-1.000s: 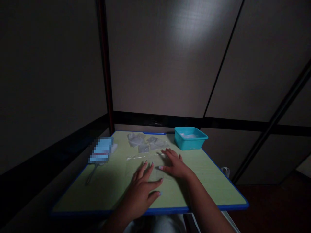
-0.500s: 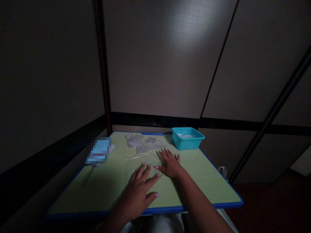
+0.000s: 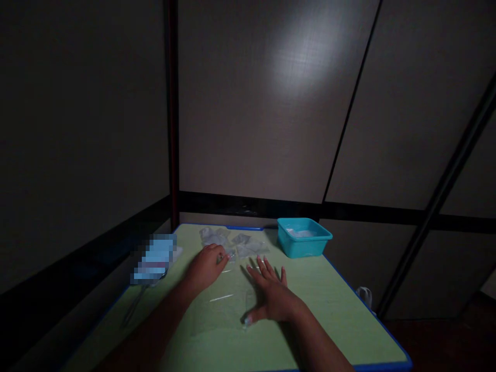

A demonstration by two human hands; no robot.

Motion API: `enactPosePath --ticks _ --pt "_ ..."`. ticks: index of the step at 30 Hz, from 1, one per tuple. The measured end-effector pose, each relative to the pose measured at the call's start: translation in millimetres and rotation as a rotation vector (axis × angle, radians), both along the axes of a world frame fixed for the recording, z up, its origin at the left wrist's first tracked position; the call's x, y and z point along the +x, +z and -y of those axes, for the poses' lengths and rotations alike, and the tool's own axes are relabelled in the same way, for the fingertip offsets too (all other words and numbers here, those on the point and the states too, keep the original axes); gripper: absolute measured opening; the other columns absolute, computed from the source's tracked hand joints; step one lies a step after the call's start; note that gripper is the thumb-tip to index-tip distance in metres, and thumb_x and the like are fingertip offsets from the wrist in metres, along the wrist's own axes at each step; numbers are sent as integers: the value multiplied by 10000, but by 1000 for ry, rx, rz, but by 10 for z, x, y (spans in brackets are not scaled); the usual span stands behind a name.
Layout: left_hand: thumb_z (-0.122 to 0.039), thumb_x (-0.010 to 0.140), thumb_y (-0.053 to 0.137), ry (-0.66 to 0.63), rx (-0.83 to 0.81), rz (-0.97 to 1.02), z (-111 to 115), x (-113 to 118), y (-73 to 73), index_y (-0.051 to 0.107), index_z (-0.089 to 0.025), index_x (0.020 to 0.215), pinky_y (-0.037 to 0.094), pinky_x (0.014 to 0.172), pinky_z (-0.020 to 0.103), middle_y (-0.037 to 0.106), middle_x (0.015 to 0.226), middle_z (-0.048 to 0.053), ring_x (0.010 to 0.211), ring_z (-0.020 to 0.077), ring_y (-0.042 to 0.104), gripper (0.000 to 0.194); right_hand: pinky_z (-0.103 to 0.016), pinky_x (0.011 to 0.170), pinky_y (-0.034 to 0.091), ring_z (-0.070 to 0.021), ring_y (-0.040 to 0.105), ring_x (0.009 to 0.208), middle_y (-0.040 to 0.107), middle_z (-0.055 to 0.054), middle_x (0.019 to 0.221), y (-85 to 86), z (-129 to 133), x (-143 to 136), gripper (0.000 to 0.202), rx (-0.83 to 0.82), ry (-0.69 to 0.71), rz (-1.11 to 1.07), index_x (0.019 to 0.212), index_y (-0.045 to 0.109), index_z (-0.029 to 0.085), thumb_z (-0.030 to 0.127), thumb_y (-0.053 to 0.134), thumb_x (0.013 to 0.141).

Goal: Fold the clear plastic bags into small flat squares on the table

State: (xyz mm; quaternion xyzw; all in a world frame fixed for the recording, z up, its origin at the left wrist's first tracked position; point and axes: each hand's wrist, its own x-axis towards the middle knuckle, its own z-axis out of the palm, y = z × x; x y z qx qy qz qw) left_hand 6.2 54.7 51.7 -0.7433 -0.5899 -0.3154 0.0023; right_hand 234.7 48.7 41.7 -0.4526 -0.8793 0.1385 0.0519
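A clear plastic bag or sheet [image 3: 220,310] lies flat on the green table, hard to make out against it. My right hand [image 3: 271,292] rests with spread fingers on its right side. At its far edge my left hand [image 3: 209,264] is closed, thumb and fingers pinched near a small bit of clear plastic. Just beyond the left hand lie crumpled translucent packets [image 3: 214,236], with another group [image 3: 250,245] to their right. What the left fingers grip is too small to name.
A turquoise basket [image 3: 306,247] with something pale inside stands at the back right. On the left edge lies a blurred blue item [image 3: 157,258] with a cord. The blue-edged table [image 3: 329,320] stands against dark wall panels.
My left hand has moved away from me to the plastic's far edge and closed from a spread pose. My right hand's thumb has spread toward me. The view has shifted slightly.
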Motion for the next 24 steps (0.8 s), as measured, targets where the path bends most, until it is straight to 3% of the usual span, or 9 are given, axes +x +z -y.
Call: enactPosePath --ticks 3,6,11,14,17,20,24 --pt "-264 829 455 92 -17 12 -228 -122 -109 556 -174 722 379 703 255 574 767 34 772 165 536 174 -625 931 -106 -334 -24 1311 44 -96 1459 89 15 -19 961 38 27 -54 1374 128 343 636 607 594" --pt "-273 813 487 129 -16 -13 -269 -198 -242 545 -176 751 371 720 259 568 794 35 798 171 531 129 -600 962 -84 -311 119 1309 215 -108 1429 192 -78 -71 785 80 27 -96 1366 216 305 582 537 706" --pt "-334 781 545 162 -39 -99 -181 -238 -321 537 -186 806 348 791 287 555 872 46 915 197 493 150 -533 994 141 -290 331 1228 407 -106 1335 283 -467 -315 650 101 -17 -99 1322 340 263 512 510 746" --pt "-366 764 573 147 -67 -120 -166 -237 -325 532 -197 816 342 799 298 546 890 38 932 201 474 182 -456 935 285 -280 444 1138 501 -104 1253 226 -710 -487 531 114 -193 -119 1251 444 240 436 504 761" --pt "-387 747 593 114 -42 -128 -190 -240 -345 521 -200 812 337 789 299 537 882 28 912 199 467 211 -485 877 308 -311 491 1069 583 -145 1129 100 -879 -607 391 145 -297 -175 1137 546 191 334 482 779" --pt "-428 723 610 87 -31 -141 -229 -243 -381 515 -202 802 330 780 300 526 886 26 911 203 456 258 -466 864 313 -311 501 1050 615 -148 1059 -41 -984 -665 313 143 -323 -249 1040 608 169 276 481 774" --pt "-463 655 660 66 -78 -146 -266 -231 -411 523 -206 789 322 776 294 521 893 21 930 217 446 320 -332 788 382 -239 569 929 654 -97 940 -172 -1074 -670 337 67 -313 -352 1030 616 165 285 563 720"
